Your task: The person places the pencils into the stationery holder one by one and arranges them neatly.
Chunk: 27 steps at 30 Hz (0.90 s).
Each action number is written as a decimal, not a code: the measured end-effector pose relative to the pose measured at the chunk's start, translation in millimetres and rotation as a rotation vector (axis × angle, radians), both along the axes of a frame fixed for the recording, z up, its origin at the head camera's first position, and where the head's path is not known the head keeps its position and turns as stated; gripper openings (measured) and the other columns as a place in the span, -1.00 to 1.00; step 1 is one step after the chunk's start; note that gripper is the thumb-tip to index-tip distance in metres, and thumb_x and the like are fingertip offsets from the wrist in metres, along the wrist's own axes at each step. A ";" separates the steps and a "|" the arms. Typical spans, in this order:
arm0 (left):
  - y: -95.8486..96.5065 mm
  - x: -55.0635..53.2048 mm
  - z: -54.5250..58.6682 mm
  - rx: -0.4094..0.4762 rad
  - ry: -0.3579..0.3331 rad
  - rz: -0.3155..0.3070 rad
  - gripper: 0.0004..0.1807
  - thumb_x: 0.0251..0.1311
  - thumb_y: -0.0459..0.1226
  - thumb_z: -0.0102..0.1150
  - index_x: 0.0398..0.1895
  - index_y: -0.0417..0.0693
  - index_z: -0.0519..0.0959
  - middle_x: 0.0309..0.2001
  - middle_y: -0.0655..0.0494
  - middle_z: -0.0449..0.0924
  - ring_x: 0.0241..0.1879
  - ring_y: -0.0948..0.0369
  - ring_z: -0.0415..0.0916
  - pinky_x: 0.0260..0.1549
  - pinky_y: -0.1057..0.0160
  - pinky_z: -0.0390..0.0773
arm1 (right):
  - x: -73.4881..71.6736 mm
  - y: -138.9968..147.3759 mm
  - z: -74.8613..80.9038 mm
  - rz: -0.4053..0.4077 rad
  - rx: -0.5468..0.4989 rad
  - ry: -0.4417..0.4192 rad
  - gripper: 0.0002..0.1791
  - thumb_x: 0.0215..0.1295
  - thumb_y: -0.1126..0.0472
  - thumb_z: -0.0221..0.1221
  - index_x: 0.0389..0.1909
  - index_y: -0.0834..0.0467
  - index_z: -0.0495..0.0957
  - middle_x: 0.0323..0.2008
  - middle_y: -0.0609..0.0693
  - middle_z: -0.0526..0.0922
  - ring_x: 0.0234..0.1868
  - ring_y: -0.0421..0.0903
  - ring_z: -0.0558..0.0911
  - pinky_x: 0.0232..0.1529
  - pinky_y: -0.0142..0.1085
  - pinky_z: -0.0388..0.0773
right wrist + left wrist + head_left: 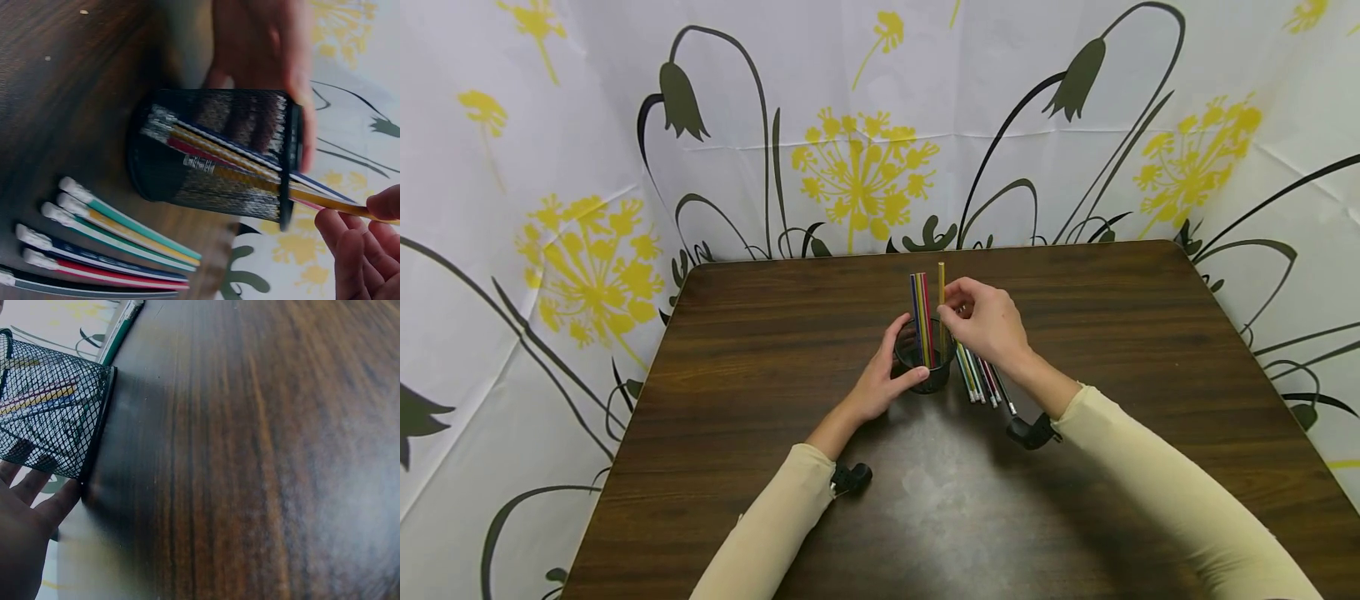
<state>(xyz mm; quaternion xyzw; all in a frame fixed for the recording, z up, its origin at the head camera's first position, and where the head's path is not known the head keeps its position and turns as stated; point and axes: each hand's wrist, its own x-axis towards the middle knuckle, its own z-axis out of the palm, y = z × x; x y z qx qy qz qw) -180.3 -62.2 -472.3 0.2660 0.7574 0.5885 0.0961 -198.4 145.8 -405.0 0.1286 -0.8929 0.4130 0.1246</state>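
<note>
A black mesh pencil cup (934, 383) stands upright on the table. My left hand (874, 385) grips its side, thumb at the front and fingers round the far side. Several pencils (920, 304), blue, yellow and red among them, lean together inside the cup. With thumb and fingertips my right hand (991, 323) pinches a yellow pencil (334, 205) near its upper end. That pencil's lower, eraser end is inside the cup in the right wrist view. Seen from the left wrist, fingers (59, 503) lie against the mesh near the base.
Several striped pencils (125, 219) in green, yellow, blue, red and black lie side by side on the table, right of the cup, eraser ends toward me. The dark wood table (760, 367) ends at a flower-patterned curtain (865, 67).
</note>
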 end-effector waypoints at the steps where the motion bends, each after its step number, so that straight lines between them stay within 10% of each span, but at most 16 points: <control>1: 0.2 -0.3 -0.1 0.001 -0.001 -0.001 -0.12 0.30 -0.37 0.15 0.55 -0.14 -0.14 0.44 -0.31 0.06 0.35 -0.26 0.15 0.23 -0.27 0.21 | 0.0 -0.4 -2.9 -0.002 0.015 -0.006 -0.80 0.23 0.19 0.28 -0.16 0.16 0.63 -0.38 -0.06 0.71 -0.44 -0.14 0.64 -0.43 -0.22 0.50; 7: 0.4 0.0 0.5 0.000 -0.006 0.000 -0.12 0.31 -0.37 0.15 0.54 -0.18 -0.15 0.46 -0.29 0.01 0.36 -0.26 0.13 0.23 -0.27 0.21 | -0.4 -2.8 -13.5 0.004 0.055 -0.055 -0.82 0.21 0.16 0.29 -0.21 0.14 0.61 -0.40 -0.06 0.71 -0.44 -0.15 0.65 -0.44 -0.22 0.52; 14: 0.4 -14.0 -34.3 -0.030 0.015 0.036 -0.09 0.31 -0.22 0.21 0.57 0.09 -0.14 0.48 0.03 0.04 0.37 -0.03 0.19 0.24 -0.14 0.28 | -0.7 -4.8 -19.3 0.034 0.090 -0.059 -0.85 0.21 0.17 0.31 -0.25 0.12 0.60 -0.40 -0.06 0.72 -0.46 -0.18 0.67 -0.50 -0.26 0.53; 27: 0.2 -0.3 1.2 -0.005 -0.006 -0.009 -0.12 0.31 -0.35 0.15 0.55 -0.09 -0.14 0.47 -0.28 0.00 0.35 -0.26 0.15 0.23 -0.26 0.22 | -3.7 -7.2 -21.8 -0.007 0.082 -0.080 -0.80 0.18 0.17 0.34 -0.26 0.19 0.62 -0.45 -0.02 0.73 -0.48 -0.17 0.67 -0.54 -0.27 0.54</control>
